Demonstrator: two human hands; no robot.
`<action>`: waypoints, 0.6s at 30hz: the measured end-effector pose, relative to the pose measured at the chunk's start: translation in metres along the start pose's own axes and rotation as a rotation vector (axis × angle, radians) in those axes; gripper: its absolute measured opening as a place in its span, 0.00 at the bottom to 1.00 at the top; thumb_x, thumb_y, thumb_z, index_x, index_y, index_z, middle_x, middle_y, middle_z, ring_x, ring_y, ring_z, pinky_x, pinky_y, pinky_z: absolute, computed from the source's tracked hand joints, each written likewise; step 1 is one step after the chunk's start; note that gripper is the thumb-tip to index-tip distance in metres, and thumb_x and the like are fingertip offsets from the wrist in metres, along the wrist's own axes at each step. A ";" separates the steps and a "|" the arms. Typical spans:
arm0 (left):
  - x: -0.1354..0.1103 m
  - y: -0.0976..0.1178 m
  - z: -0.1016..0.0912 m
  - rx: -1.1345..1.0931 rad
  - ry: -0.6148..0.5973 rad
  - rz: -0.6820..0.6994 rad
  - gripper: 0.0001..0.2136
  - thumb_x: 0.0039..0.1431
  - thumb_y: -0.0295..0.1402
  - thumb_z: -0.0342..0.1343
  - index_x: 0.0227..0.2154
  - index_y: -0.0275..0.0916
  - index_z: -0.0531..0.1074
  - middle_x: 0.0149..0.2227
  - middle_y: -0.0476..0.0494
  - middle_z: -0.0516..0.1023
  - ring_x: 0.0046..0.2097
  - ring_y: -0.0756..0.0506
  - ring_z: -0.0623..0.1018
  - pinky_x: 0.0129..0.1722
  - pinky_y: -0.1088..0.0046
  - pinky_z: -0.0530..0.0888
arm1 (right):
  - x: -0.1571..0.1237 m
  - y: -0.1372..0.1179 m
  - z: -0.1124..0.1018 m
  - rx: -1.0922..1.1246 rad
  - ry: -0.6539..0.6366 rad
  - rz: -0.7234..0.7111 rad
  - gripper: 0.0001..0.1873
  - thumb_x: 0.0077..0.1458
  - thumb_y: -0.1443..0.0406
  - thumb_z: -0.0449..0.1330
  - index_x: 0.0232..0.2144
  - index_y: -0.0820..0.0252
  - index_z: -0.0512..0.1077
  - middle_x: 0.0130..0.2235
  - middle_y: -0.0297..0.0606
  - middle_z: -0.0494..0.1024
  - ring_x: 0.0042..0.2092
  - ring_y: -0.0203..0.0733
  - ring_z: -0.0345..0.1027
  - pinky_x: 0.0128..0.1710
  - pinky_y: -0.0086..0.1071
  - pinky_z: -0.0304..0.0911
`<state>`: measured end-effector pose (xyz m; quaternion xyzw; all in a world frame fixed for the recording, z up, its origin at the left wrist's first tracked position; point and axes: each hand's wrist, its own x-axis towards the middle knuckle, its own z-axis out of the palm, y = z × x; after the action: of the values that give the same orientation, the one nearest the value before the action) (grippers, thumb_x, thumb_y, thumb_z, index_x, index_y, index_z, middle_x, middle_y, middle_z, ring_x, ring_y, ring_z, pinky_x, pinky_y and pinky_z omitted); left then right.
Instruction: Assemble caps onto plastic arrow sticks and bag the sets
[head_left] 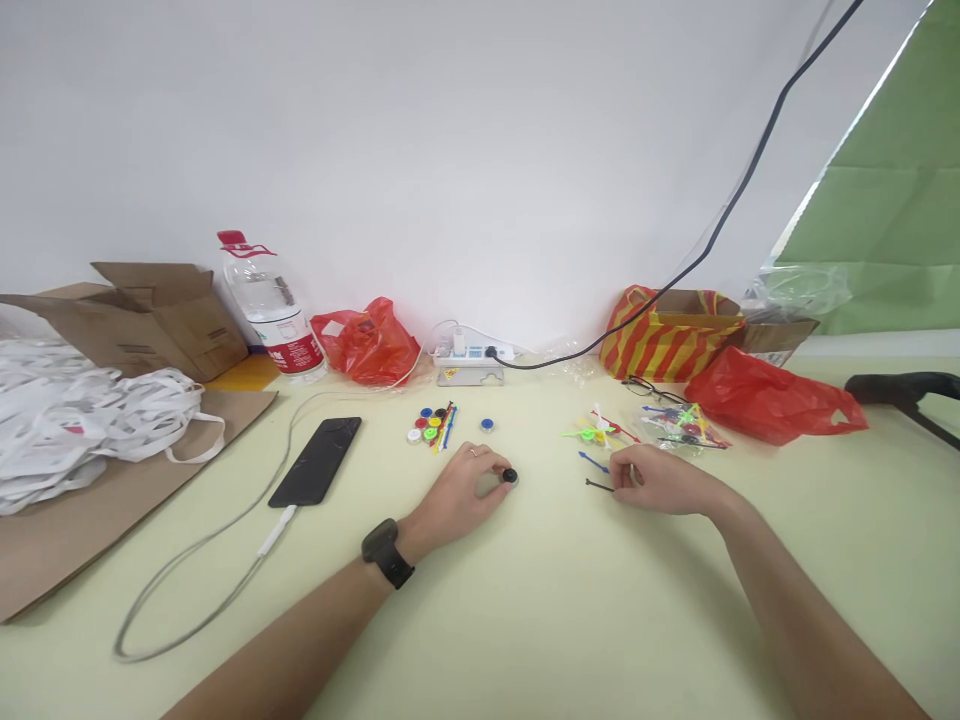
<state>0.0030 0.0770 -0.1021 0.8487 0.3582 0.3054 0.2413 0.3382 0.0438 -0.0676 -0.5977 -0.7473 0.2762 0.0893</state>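
In the middle of the table my left hand (463, 495) is closed, thumb and fingers round a small black disc (509, 476). To the right my right hand (660, 478) pinches the near end of a thin black arrow (598, 485). A blue arrow (592, 461) lies just beyond it. Farther back, a small blue disc (487, 425) lies alone. Left of it sit several coloured discs (430, 433) beside a bundle of coloured arrows (446, 428). Behind my right hand are assembled coloured spinners (600, 431) and a clear bag of more parts (684, 425).
A black phone (316, 462) with a white cable lies to the left, near white straps (97, 415) on cardboard. Along the wall stand a water bottle (276, 315), a red bag (367, 342), a power strip (472, 353) and a striped bag (664, 335). Another red bag (772, 395) lies right.
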 end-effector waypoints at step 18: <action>0.006 0.003 0.004 -0.518 -0.009 -0.276 0.13 0.56 0.36 0.66 0.43 0.35 0.79 0.36 0.43 0.80 0.36 0.47 0.77 0.41 0.69 0.76 | 0.003 -0.001 0.005 0.028 0.000 -0.095 0.05 0.53 0.68 0.58 0.30 0.57 0.74 0.31 0.36 0.77 0.33 0.42 0.69 0.31 0.32 0.60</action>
<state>0.0110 0.0788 -0.1007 0.7034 0.3791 0.3472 0.4909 0.3337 0.0453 -0.0716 -0.5602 -0.7709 0.2821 0.1108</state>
